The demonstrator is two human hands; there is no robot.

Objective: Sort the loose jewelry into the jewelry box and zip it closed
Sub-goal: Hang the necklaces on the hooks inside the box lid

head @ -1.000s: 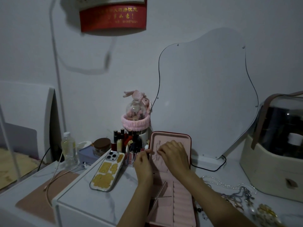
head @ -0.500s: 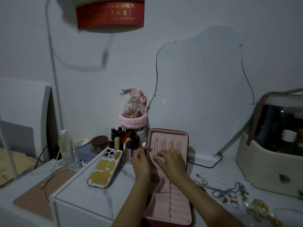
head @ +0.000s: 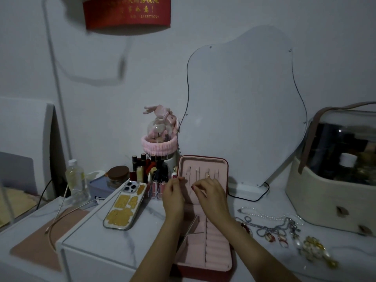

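I see both hands raised at the box (head: 203,249) lid — left hand (head: 173,195) and right hand (head: 211,197) fingers curled; what they pinch, cannot tell.

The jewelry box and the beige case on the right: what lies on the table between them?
In the head view, loose chains and pendants lie on the table between the jewelry box and the beige case.
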